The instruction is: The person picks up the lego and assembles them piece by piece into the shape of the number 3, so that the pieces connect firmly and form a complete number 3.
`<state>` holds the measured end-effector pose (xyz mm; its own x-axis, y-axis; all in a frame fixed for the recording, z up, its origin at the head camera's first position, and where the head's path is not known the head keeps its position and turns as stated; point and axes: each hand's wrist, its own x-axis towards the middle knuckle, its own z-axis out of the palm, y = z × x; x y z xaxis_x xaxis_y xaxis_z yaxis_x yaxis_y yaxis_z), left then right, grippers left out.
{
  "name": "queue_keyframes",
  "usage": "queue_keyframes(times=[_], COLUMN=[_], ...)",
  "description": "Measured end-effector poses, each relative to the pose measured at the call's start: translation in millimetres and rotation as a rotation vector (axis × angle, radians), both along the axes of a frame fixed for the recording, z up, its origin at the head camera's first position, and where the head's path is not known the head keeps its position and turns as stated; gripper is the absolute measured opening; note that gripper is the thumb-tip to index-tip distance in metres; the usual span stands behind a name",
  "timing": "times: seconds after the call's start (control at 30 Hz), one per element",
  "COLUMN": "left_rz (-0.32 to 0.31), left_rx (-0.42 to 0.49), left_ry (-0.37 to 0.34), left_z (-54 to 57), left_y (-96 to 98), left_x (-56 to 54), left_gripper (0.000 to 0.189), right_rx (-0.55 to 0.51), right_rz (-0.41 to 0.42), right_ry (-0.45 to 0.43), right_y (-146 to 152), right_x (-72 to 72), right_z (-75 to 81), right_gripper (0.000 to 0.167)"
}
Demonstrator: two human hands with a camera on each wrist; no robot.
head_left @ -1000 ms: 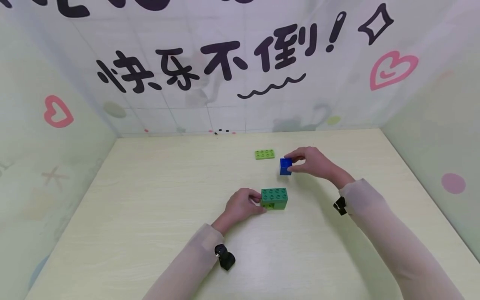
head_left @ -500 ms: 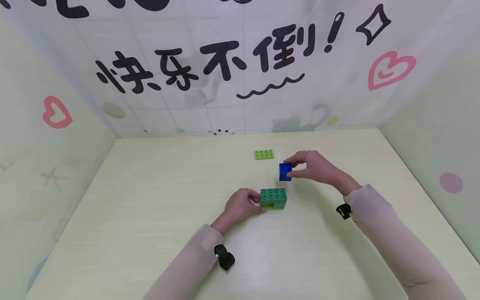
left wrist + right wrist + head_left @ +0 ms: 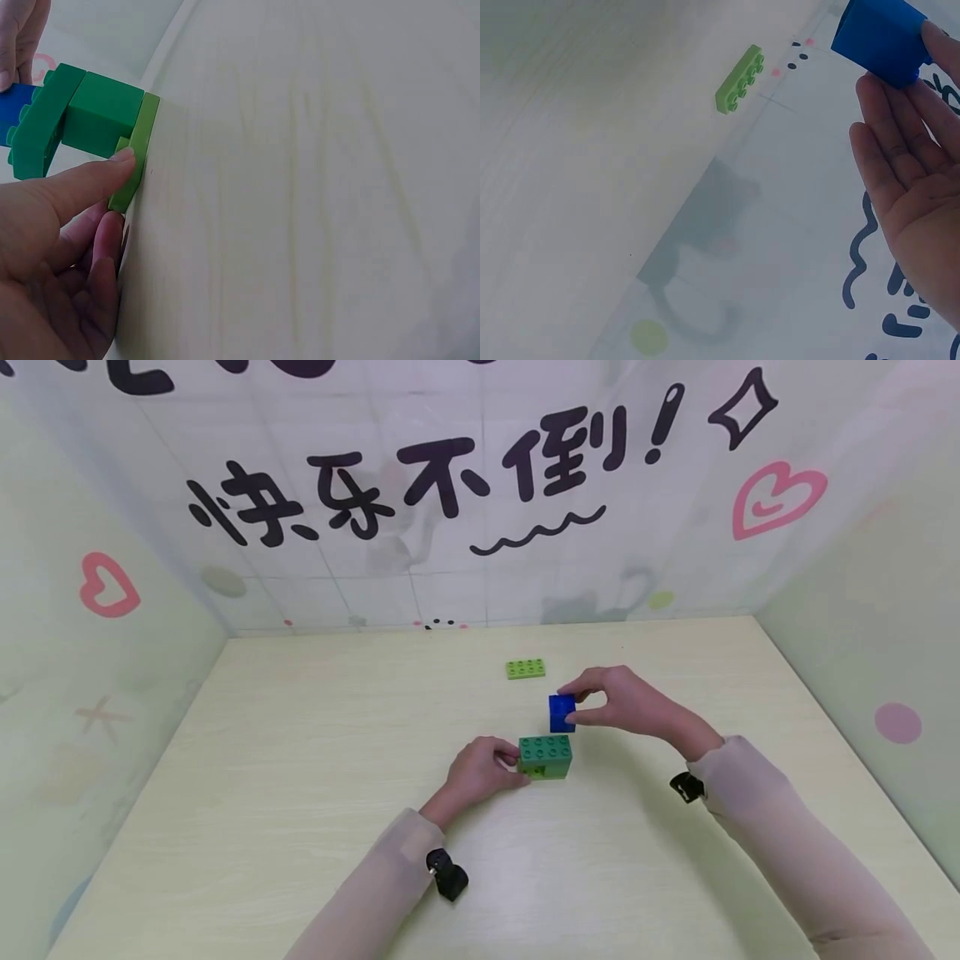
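Note:
A small blue building block (image 3: 562, 714) is pinched between the thumb and fingers of my right hand (image 3: 630, 702), just behind the green stack in the head view. My left hand (image 3: 480, 772) grips the left end of that block stack (image 3: 545, 756). In the left wrist view the stack shows a light green base plate (image 3: 142, 142), a green block (image 3: 103, 105) on it, and a longer green top brick (image 3: 46, 124) with studs. The left thumb presses on the base plate's end. The blue block overlaps the top brick's studs in this view.
A flat light green plate brick (image 3: 525, 669) with studs lies on the pale wooden table (image 3: 300, 735) behind the stack. A printed white backdrop (image 3: 337, 585) stands at the table's far edge, with panels on both sides.
My right hand has brought the blue block nearer to me and slightly left, close to the stack. My left hand keeps its grip on the stack, which has stayed put.

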<state>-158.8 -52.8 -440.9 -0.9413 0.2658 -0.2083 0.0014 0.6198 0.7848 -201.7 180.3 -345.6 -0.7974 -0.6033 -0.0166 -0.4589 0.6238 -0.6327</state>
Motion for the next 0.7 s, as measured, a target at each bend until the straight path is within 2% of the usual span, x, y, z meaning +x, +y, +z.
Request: queue_keyframes(times=[0.3, 0.7], left_rz=[-0.003, 0.000], left_rx=[0.001, -0.004], left_ry=[0.015, 0.010], left_z=[-1.4, -0.2], left_y=[1.1, 2.3], left_x=[0.1, -1.4], left_gripper=[0.036, 0.036], right_rx=[-0.004, 0.010], right_rz=[0.076, 0.089], right_ry=[0.023, 0.024], right_y=[-2, 2], right_x=[11.3, 18.8], right_z=[7.1, 8.8], right_gripper=[0.041, 0.040])
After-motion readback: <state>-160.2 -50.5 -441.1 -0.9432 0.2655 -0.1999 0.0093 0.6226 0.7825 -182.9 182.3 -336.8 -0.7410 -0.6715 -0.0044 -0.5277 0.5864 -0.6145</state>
